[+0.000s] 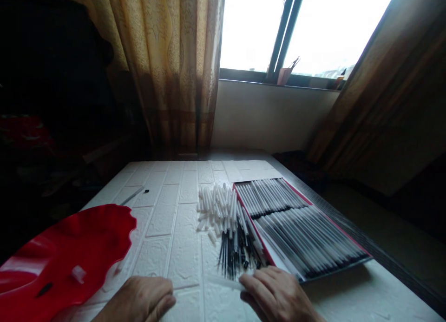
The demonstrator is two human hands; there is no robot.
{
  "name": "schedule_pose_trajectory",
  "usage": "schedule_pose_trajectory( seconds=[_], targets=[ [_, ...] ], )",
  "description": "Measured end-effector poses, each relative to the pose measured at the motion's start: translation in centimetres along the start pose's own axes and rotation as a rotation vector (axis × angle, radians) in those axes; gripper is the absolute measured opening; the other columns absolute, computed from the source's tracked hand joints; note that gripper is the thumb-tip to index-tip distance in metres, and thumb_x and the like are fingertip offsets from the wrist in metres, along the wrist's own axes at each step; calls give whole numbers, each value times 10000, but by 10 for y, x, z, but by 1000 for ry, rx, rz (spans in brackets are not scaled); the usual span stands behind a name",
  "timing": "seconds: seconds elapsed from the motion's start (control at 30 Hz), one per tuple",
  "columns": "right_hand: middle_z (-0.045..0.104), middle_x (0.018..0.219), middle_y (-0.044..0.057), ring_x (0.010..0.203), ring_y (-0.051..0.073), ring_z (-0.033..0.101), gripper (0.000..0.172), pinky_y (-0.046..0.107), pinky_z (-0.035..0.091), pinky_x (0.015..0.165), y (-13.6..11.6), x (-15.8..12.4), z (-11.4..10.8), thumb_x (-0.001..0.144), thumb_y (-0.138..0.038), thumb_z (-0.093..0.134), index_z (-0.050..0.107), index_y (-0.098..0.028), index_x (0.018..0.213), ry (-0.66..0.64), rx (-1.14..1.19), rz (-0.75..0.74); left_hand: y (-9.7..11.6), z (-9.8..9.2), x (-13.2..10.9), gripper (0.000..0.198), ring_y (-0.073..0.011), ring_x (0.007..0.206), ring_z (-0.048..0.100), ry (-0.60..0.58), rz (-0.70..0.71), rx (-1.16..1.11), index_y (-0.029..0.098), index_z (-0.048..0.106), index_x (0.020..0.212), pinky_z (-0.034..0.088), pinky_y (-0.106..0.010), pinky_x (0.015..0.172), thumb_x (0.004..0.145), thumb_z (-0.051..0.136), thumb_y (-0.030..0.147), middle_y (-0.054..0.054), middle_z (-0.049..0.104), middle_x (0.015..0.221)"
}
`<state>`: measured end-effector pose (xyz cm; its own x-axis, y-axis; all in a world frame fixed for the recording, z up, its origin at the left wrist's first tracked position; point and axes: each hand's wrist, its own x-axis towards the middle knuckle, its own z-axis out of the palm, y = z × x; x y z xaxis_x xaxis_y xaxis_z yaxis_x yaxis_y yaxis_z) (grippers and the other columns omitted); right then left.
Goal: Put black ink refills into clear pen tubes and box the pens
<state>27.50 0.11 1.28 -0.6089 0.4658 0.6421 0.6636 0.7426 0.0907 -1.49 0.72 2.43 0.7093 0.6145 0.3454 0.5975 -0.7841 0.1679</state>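
Observation:
My right hand is closed around one end of a pale translucent tube, which points left across the table and looks blurred. My left hand is curled with thumb against fingers near the front edge; whatever it may hold is hidden. Beyond the right hand lies a loose heap of thin black-tipped rods, resembling pen refills, with small black caps among them. Short white tubes are piled behind these. To the right, a shallow red-edged box holds two rows of clear pen-like sticks with dark ends.
A red wavy-rimmed dish stands at the left, with a small clear piece and a dark piece in it. Behind it lie a grey stick and a small black cap. Curtains and a window are beyond the white brick-patterned tabletop.

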Motion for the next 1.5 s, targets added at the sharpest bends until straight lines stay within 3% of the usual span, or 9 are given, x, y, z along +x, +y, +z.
schedule_pose_trajectory(
  seconds=[0.1,0.2,0.43,0.63,0.8,0.97,1.23,1.37,1.5],
  targets=[
    [645,587,-10,472,131,616,330,250,369,473,0,-6,5,1031,-271,299,588,-186,895,-70,87,98,-3,7,2,399,-84,569,685,24,-82,-74,256,503,786,480,-113,516,1042,244,418,68,656,652],
    [687,646,-1,516,135,663,285,244,386,491,-3,-11,15,1007,-239,315,592,-170,1010,-141,92,184,-4,15,1,268,-83,665,726,147,-144,-62,274,527,958,520,-98,619,1030,316,422,70,712,767],
    [633,540,-16,429,120,614,332,276,317,473,-4,-6,19,979,-138,268,582,-106,1082,-26,-149,196,-6,24,-2,273,-87,820,753,249,-135,91,289,519,1133,538,-91,751,1029,311,431,56,774,928],
    [555,527,-22,427,129,525,323,297,264,497,-12,-3,26,940,-140,275,565,-208,815,37,-133,241,-5,27,-4,299,-107,897,744,249,-110,172,266,504,1183,542,-131,801,1037,280,401,32,780,971],
    [596,623,3,473,153,520,371,291,289,495,-19,-4,35,1009,-282,222,583,-221,949,74,-53,141,-5,28,-4,320,-123,896,746,265,-124,185,254,484,1211,557,-146,782,1039,257,401,1,772,1006],
    [629,648,-6,483,151,561,397,287,299,468,-20,-2,31,1020,-475,276,556,-198,1071,-56,-75,33,-4,29,-1,287,-126,854,753,269,-164,104,267,484,1171,571,-140,739,1038,275,411,4,757,956],
    [584,548,-8,427,155,514,544,301,282,462,-23,0,33,1020,-520,157,590,-220,885,56,-70,72,-9,34,-6,311,-153,851,756,278,-158,180,242,504,1153,585,-173,721,1032,286,427,-31,745,963],
    [594,587,10,493,155,545,448,280,326,515,-10,-2,20,1030,-330,229,611,-212,828,119,-16,165,-10,34,-5,337,-152,825,759,288,-154,199,243,523,1142,586,-170,706,1024,290,455,-44,742,974],
    [650,720,28,643,150,626,246,245,400,627,26,-5,-15,985,-260,428,657,-195,925,-10,-44,362,-10,32,-5,324,-159,817,761,366,-127,221,265,547,1107,588,-169,698,1016,311,466,-8,761,922]
  ],
)
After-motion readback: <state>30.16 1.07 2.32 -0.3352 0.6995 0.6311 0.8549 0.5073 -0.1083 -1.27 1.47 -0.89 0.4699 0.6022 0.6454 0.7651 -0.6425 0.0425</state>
